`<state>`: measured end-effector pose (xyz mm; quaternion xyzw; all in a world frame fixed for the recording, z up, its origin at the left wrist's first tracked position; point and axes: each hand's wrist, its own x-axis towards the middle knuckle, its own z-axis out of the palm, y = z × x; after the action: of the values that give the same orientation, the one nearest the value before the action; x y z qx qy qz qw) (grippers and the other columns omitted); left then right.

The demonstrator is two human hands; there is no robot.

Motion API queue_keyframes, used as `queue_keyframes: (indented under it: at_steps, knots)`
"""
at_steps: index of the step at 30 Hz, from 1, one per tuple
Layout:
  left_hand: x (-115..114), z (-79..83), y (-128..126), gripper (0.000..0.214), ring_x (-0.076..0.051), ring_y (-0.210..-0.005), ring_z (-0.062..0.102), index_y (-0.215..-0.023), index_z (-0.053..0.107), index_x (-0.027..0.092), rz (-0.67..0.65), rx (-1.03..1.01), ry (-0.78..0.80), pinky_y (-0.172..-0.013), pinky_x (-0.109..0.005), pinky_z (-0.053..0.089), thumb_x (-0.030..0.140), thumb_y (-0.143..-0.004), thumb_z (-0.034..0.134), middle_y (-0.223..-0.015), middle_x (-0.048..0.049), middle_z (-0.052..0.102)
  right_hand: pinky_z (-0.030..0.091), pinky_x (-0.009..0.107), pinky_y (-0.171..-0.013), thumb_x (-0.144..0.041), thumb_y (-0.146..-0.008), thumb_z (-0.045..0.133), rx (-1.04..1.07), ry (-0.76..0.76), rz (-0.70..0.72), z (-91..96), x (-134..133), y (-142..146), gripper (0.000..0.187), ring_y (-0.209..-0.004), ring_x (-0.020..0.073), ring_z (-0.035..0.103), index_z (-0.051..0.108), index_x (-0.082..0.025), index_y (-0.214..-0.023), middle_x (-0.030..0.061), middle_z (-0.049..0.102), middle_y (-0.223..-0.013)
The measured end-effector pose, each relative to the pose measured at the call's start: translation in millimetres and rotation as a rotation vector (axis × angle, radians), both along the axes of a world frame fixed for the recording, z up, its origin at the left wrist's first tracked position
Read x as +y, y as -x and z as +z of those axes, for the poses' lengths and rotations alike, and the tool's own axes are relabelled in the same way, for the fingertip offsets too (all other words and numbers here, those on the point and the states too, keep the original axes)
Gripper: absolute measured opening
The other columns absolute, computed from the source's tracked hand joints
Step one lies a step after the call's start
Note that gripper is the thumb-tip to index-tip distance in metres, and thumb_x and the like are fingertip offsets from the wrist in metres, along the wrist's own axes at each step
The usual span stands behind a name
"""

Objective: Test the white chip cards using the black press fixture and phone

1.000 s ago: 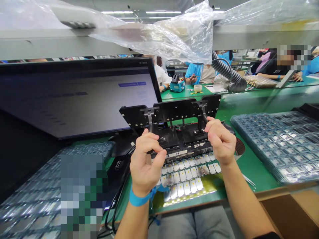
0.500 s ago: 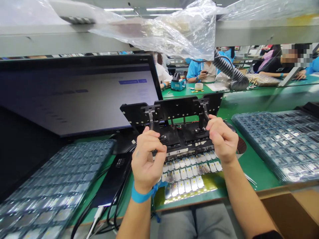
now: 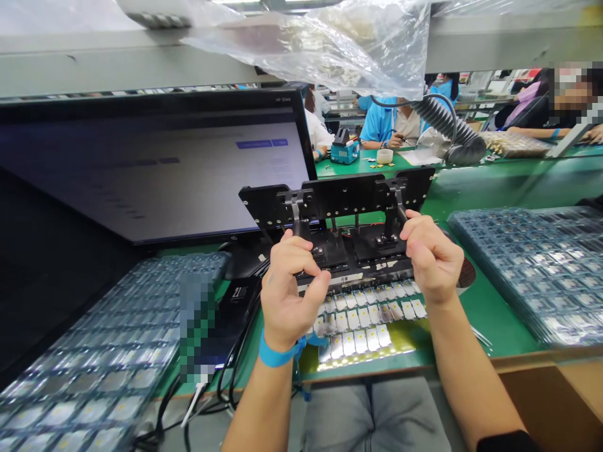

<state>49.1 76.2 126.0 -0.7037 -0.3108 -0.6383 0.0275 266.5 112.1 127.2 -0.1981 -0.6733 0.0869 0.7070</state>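
A black hinged test fixture [image 3: 348, 220] stands open on the green bench, its lid plate tilted up behind two sockets. My left hand [image 3: 292, 289], with a blue wrist strap, is closed in a pinch at the fixture's left socket and lever. My right hand [image 3: 433, 257] is curled shut at the right socket and lever. What the fingertips hold, if anything, is too small to make out. Just below the fixture lies a sheet of small silvery square parts [image 3: 362, 326] in rows.
A dark monitor [image 3: 155, 169] stands at the left. Clear blister trays of parts lie at the left [image 3: 94, 370] and right [image 3: 532, 263]. Cables [image 3: 235, 370] run off the bench edge. A plastic bag [image 3: 330, 44] hangs overhead. A black extraction hose [image 3: 452, 132] and other people stand behind.
The view has shifted slightly, so everything sits a little to the right and higher. Both hands stay closed at the fixture's two sockets.
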Motion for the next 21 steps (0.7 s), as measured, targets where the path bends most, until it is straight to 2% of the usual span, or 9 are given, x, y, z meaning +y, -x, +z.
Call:
queue_keyframes:
  at_steps: [7, 21]
  knots:
    - [0.6, 0.9, 2.2, 0.014, -0.02, -0.091, 0.062, -0.076, 0.056, 0.025, 0.014, 0.009, -0.046, -0.11, -0.054, 0.047, 0.027, -0.088, 0.063, -0.073, 0.0016, 0.054, 0.05, 0.045, -0.102, -0.026, -0.092, 0.056, -0.005, 0.011, -0.029, 4.7, -3.0, 2.9, 0.036, -0.071, 0.0128, 0.055, 0.043, -0.02, -0.059, -0.0027, 0.043, -0.06]
    - [3.3, -4.3, 4.7, 0.013, -0.021, -0.091, 0.06, -0.072, 0.058, 0.024, -0.041, -0.018, -0.034, -0.112, -0.059, 0.043, 0.019, -0.08, 0.067, -0.069, 0.001, 0.052, 0.048, 0.043, -0.105, -0.023, -0.092, 0.056, -0.03, 0.024, -0.008, 2.6, -4.2, 0.9, 0.035, -0.074, 0.0113, 0.055, 0.041, -0.019, -0.061, -0.0031, 0.046, -0.064]
